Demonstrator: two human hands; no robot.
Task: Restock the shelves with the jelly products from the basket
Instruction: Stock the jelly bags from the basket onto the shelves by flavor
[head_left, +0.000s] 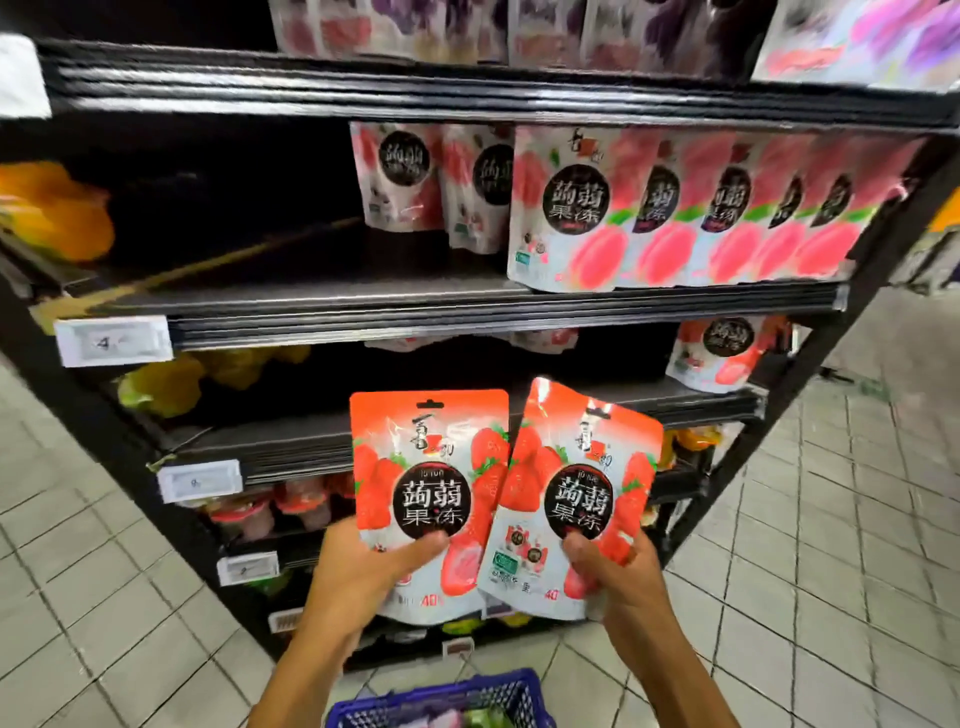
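Room lies open on the left part of the middle shelf (363, 306), beside peach jelly pouches (675, 223) lined along its front edge. The left hand (358, 577) pinches the left strawberry jelly pouch (426, 467) and the right hand (623, 577) pinches the right strawberry jelly pouch (582, 467), thumbs on the fronts. The pouch edges overlap above the blue basket (441, 696).

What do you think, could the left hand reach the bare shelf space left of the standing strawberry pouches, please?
Probably yes: the left hand, though gripping a strawberry pouch, has nothing between it and the bare shelf space above, whose front is open; the standing pouches sit further right.
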